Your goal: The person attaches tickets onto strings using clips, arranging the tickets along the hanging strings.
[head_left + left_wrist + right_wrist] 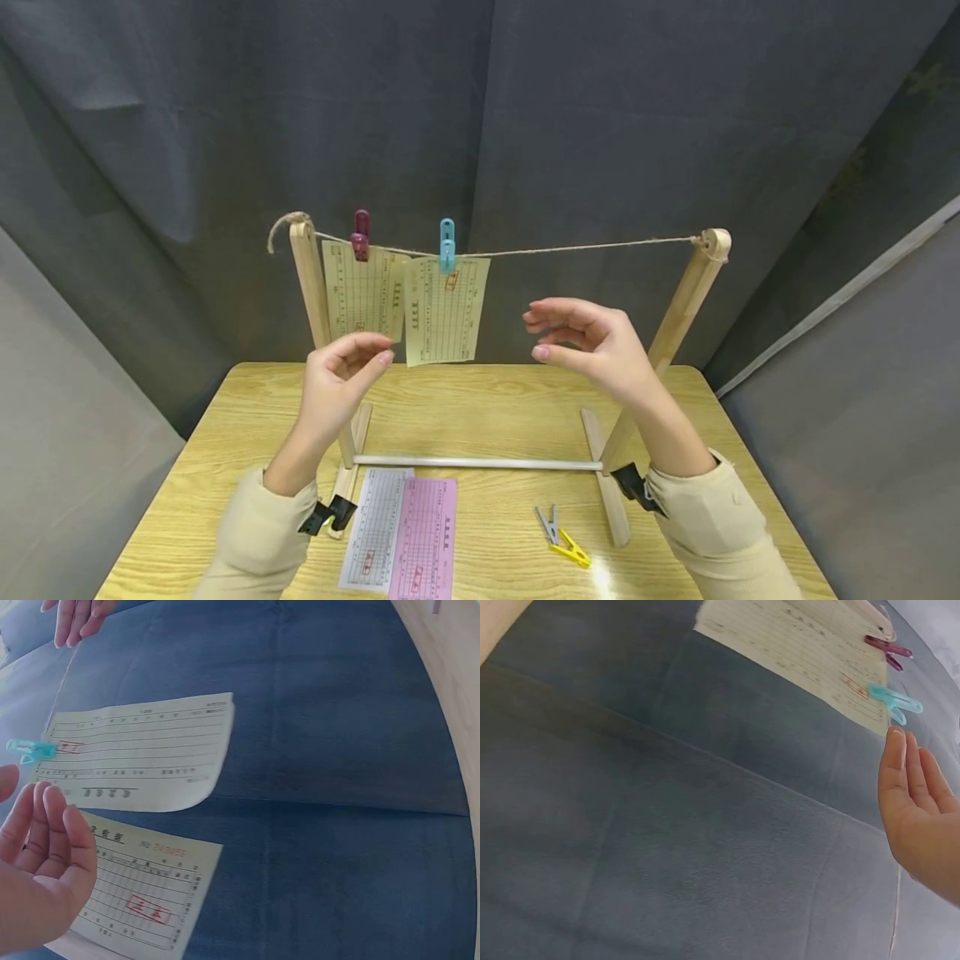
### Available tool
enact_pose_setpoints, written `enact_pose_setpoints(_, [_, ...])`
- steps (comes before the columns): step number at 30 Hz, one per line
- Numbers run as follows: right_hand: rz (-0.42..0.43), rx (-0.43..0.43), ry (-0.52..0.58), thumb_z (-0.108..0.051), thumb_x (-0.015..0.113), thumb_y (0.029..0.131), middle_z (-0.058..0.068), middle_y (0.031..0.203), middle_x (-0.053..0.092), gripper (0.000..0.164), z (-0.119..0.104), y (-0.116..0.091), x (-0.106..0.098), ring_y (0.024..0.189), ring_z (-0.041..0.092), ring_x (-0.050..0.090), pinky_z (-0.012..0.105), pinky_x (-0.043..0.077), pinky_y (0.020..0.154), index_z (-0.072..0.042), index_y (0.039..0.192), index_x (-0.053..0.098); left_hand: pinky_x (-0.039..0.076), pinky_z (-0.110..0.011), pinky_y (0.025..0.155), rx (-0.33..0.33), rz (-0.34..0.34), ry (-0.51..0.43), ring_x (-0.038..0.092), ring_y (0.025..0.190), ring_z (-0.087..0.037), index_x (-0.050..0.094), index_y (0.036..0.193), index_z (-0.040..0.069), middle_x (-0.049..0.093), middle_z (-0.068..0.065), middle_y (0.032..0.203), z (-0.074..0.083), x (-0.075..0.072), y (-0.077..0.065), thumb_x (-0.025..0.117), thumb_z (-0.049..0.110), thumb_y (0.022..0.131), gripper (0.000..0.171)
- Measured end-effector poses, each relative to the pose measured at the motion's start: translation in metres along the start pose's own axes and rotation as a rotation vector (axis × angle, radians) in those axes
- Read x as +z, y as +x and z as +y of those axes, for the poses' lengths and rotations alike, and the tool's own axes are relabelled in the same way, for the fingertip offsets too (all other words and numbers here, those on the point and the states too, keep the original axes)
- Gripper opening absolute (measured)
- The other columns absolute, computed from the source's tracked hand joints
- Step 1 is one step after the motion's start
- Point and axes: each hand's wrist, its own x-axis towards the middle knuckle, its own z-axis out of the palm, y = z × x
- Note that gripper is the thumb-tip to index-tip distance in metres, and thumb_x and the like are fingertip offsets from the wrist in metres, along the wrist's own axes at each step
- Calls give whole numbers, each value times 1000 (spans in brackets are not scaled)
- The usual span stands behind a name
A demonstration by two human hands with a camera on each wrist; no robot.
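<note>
Yellow slip one (367, 292) and yellow slip two (446, 321) hung on a string (577, 249).
Left hand (337, 371): fingers sat together, thumb apart; slip one, under a maroon peg (361, 237), hung at its one o'clock, contact unclear; slip two, under a blue peg (447, 250), at its two. Right hand (603, 337): thumb and fingers stood apart, at slip two's three o'clock. Tabletop (510, 417): a white slip (371, 521) and a pink slip (425, 533) lay at the left hand's five o'clock, a grey peg (552, 530) and a yellow peg (568, 549) at the right hand's six.
</note>
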Motion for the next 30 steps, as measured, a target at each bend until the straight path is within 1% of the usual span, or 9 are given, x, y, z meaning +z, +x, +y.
enact_pose_setpoints(4, [-19,-4,-13,10,68,74,16,105,63,40,8,-10,1,93,18,61,26,50,76,16,110,53,48,-18,66,3,-27,43,58,74,-9,58,91,-18,64,4,85,-5,-1,-7,59,-12,79,13])
enact_pose_setpoints(7, [-29,-10,-21,12,67,74,21,104,62,39,15,-16,1,93,18,61,26,50,75,17,110,53,48,-19,66,36,-54,61,58,74,-8,58,89,-16,64,6,84,-9,0,-11,59,-13,79,11])
enact_pose_setpoints(11, [-40,-12,-23,14,65,74,9,104,64,37,25,-24,2,92,14,61,25,50,74,17,109,54,47,-18,67,79,-81,74,58,74,-6,59,88,-15,63,8,84,-15,0,-17,58,-16,77,11])
enact_pose_setpoints(14, [-50,-1,-24,13,65,74,2,103,65,36,33,-30,3,92,13,61,25,50,74,17,109,53,47,-18,68,85,-93,86,58,75,-5,59,88,-14,63,8,85,-21,-1,-24,58,-17,76,12])
enact_pose_setpoints(18, [-57,36,-27,12,65,76,6,105,64,36,42,-39,3,93,15,60,26,50,74,15,110,54,48,-18,68,79,-121,90,57,76,-5,60,89,-14,63,7,86,-28,-1,-32,58,-17,76,14])
enact_pose_setpoints(20, [-62,58,-28,11,65,76,2,105,63,36,47,-44,3,93,15,60,26,50,75,14,110,54,48,-19,68,79,-139,100,57,76,-6,60,91,-12,63,8,87,-32,-1,-35,58,-16,77,15])
enact_pose_setpoints(22, [-67,75,-31,11,65,76,3,105,63,36,53,-49,2,93,15,60,26,50,75,14,111,54,48,-19,67,77,-160,121,58,75,-6,61,91,-11,63,7,87,-36,-1,-38,59,-16,77,16])
enact_pose_setpoints(27, [-64,119,-31,10,64,77,1,104,63,36,66,-62,0,91,15,61,26,51,74,15,111,53,49,-22,64,50,-232,180,57,73,-6,62,92,-8,64,-8,81,-47,-3,-45,60,-16,76,18])
enact_pose_setpoints(30, [-68,161,-30,8,64,78,1,104,63,36,76,-71,-3,91,17,61,26,51,74,15,112,53,49,-25,62,31,-284,211,56,71,-7,62,92,-9,62,-18,78,-48,-3,-49,61,-16,75,18])
